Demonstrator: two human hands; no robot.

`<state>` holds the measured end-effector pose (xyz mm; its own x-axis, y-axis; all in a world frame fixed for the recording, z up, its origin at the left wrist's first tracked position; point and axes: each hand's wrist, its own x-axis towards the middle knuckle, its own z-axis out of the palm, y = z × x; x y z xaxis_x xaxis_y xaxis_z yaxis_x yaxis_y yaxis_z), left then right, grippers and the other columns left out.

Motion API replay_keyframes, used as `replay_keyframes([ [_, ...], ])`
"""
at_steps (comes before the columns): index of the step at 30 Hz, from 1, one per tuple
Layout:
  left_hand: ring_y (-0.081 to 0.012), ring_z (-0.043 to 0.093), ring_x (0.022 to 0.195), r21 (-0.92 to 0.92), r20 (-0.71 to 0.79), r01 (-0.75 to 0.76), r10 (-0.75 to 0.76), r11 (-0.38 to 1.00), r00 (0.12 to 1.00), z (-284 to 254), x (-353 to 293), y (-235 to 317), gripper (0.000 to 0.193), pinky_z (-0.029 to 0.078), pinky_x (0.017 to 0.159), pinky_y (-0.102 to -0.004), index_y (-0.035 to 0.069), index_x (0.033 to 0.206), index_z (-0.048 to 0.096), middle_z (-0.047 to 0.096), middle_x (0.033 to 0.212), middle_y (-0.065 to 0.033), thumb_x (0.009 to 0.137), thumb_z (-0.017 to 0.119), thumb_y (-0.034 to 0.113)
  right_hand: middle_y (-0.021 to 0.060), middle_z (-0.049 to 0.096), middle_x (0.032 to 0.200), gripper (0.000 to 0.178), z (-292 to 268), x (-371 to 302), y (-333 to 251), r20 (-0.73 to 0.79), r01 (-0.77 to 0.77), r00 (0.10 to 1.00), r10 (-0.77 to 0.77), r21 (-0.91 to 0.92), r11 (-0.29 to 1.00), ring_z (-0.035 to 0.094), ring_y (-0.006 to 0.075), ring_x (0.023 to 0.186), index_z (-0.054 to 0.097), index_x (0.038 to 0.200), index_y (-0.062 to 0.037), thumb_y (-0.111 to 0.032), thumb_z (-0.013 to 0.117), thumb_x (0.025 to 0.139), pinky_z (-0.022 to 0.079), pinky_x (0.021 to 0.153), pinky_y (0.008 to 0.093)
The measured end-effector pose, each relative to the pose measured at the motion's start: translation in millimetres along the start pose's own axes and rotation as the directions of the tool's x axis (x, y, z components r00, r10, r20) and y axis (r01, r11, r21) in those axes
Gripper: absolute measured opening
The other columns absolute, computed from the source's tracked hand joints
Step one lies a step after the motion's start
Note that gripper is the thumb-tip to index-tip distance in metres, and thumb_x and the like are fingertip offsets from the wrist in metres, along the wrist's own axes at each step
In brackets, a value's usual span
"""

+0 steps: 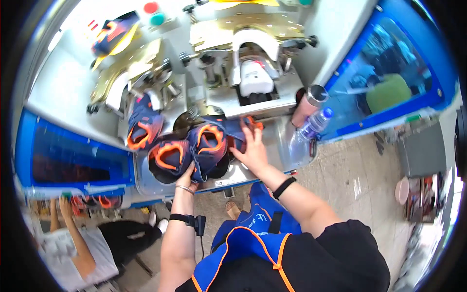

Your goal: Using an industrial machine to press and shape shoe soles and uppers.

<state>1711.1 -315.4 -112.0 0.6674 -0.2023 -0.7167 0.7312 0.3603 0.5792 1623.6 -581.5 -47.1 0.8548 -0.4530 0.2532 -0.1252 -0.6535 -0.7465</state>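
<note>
Dark navy sports shoes with orange collars lie close together over the front ledge of the machine. My left hand [187,182] is closed at the heel end of the middle shoe [210,142]; its thumb shows and its other fingers are hidden underneath. Close beside it lies the left shoe [170,156], touching the middle one. My right hand [254,152] grips another navy and orange shoe [237,130], thumb and fingers spread over it, and this shoe is partly covered and blurred. Farther left, a fourth shoe [144,122] sits at the left machine station, toe toward the machine.
Two press stations stand ahead, the right with a white form [256,78]. A pink tumbler [308,106] and a clear water bottle [316,124] stand right of my right hand. Blue-framed side panels [389,63] flank the ledge. A co-worker [82,248] is at lower left.
</note>
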Motion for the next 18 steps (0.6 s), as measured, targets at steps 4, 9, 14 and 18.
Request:
replay_keyframes([
  [4, -0.0233, 0.064, 0.097, 0.061, -0.156, 0.047, -0.037, 0.997, 0.987, 9, 0, -11, 0.049, 0.055, 0.072, -0.0452, 0.017, 0.120, 0.060, 0.067, 0.113, -0.0042, 0.080, 0.081, 0.035, 0.0267, 0.028, 0.144, 0.094, -28, -19, 1, 0.056, -0.047, 0.997, 0.054, -0.131, 0.990, 0.059, 0.0456, 0.106, 0.029, 0.150, -0.0225, -0.040, 0.079, 0.071, 0.056, 0.081, 0.0466],
  [9, -0.0253, 0.056, 0.106, 0.021, -0.120, 0.182, -0.178, 0.983, 0.977, 14, -41, -3, 0.058, 0.046, 0.090, -0.0483, 0.015, 0.119, 0.060, 0.062, 0.118, -0.0039, 0.078, 0.077, 0.052, 0.0216, 0.026, 0.150, 0.087, -72, -93, 16, -0.014, -0.121, 0.993, 0.120, -0.120, 0.985, 0.061, 0.0436, 0.103, 0.030, 0.149, -0.0191, -0.038, 0.076, 0.076, 0.055, 0.081, 0.0452],
  [14, -0.0265, 0.051, 0.113, 0.073, -0.086, 0.155, -0.149, 0.985, 0.985, 28, -80, -10, 0.066, 0.041, 0.097, -0.0528, 0.015, 0.123, 0.057, 0.057, 0.122, -0.0061, 0.077, 0.075, 0.058, 0.0190, 0.036, 0.144, 0.072, -94, -136, 29, -0.112, -0.092, 0.990, 0.081, -0.098, 0.991, 0.062, 0.0411, 0.100, 0.040, 0.140, -0.0108, -0.031, 0.074, 0.080, 0.054, 0.081, 0.0445],
  [18, -0.0296, 0.049, 0.120, 0.099, -0.139, 0.116, -0.102, 0.988, 0.985, 37, -90, -20, 0.075, 0.040, 0.101, -0.0542, 0.014, 0.135, 0.050, 0.051, 0.135, -0.0080, 0.078, 0.075, 0.057, 0.0168, 0.042, 0.140, 0.065, -113, -130, 36, -0.089, -0.116, 0.989, 0.117, 0.012, 0.993, 0.064, 0.0338, 0.095, 0.045, 0.137, -0.0097, -0.030, 0.072, 0.082, 0.054, 0.080, 0.0411],
])
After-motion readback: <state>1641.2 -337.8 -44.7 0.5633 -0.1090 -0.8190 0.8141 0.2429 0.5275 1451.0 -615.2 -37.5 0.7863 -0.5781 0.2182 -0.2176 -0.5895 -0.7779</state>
